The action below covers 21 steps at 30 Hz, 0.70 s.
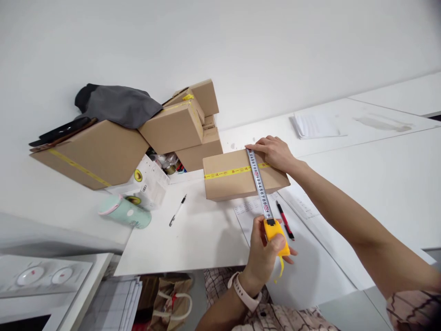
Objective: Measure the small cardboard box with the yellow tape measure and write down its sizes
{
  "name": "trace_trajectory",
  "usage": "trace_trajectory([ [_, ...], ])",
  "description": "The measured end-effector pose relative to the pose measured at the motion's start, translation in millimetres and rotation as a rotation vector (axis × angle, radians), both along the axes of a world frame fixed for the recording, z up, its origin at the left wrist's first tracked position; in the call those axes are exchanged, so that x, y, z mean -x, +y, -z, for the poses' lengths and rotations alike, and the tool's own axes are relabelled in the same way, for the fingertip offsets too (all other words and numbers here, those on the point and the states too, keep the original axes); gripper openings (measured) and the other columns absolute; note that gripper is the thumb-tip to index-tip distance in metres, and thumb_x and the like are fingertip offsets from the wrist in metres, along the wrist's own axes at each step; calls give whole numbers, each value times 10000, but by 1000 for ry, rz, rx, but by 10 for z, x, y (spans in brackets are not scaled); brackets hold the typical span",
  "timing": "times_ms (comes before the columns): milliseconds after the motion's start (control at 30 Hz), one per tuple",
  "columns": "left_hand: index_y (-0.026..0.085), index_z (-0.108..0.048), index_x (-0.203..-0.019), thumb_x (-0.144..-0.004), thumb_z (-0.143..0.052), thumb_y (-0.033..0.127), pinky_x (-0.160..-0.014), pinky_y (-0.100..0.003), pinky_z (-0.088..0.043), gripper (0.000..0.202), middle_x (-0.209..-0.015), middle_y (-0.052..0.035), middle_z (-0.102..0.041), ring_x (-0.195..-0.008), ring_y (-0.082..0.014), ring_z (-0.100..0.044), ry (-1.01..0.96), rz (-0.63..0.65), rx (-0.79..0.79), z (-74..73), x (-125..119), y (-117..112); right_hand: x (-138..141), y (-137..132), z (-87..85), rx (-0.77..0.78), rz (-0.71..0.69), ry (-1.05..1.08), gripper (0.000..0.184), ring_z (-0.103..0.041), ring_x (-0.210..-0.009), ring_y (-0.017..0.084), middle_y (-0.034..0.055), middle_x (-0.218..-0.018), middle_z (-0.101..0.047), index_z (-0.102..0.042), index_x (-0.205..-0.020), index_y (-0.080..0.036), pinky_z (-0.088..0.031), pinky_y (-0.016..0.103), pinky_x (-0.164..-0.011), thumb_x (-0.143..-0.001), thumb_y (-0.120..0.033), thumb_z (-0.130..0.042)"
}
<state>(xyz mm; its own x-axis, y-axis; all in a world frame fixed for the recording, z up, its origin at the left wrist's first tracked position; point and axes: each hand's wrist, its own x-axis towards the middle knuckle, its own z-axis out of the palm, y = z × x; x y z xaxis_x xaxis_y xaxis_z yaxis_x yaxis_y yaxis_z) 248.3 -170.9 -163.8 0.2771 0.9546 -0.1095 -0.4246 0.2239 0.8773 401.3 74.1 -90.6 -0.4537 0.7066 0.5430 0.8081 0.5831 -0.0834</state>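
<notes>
A small cardboard box sealed with yellow tape lies on the white table. My left hand grips a yellow tape measure just in front of the box. Its blade is stretched across the box top. My right hand pins the blade's end on the box's far edge with closed fingers. A red and black pen lies on a printed sheet beside the tape measure.
A pile of larger cardboard boxes with a dark cloth sits at the back left. A mint green bottle, a white carton and a black pen lie nearby. Folded papers rest far right.
</notes>
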Motion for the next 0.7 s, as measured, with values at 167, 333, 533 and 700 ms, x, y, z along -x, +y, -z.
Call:
trace_trajectory([
  [167,240,-453,-1164,-691,-804,572,-509,-239,-564,676,-1230,-98,-542,-659,-151,-713,23,12,-30,22,-22,4,-10,27,33,-37,0,0,482,-514,-928,256,78,-1113,-706,-670,-1308,-313,-365,373,-771,-940,-161,-398],
  [333,247,-442,-1208,-723,-786,568,-513,-242,-561,676,-1199,-83,-551,-650,-142,-704,9,24,-43,42,-34,3,-3,20,26,-44,4,17,477,-521,-922,252,83,-1109,-713,-686,-1290,-294,-365,370,-763,-932,-142,-409],
  [533,260,-445,-1217,-745,-759,567,-551,-284,-555,644,-1260,-101,-547,-677,-165,-706,8,9,-110,133,33,2,44,-79,-17,26,100,104,423,-555,-965,272,96,-1100,-710,-665,-1303,-281,-385,400,-803,-991,-279,-380],
  [700,261,-425,-1290,-716,-798,479,-681,-313,-541,718,-1352,-132,-510,-855,-202,-683,153,-19,-230,330,268,-164,26,-251,-16,185,252,329,524,-591,-975,285,100,-1109,-670,-687,-1184,-246,-435,392,-763,-912,-639,-471],
])
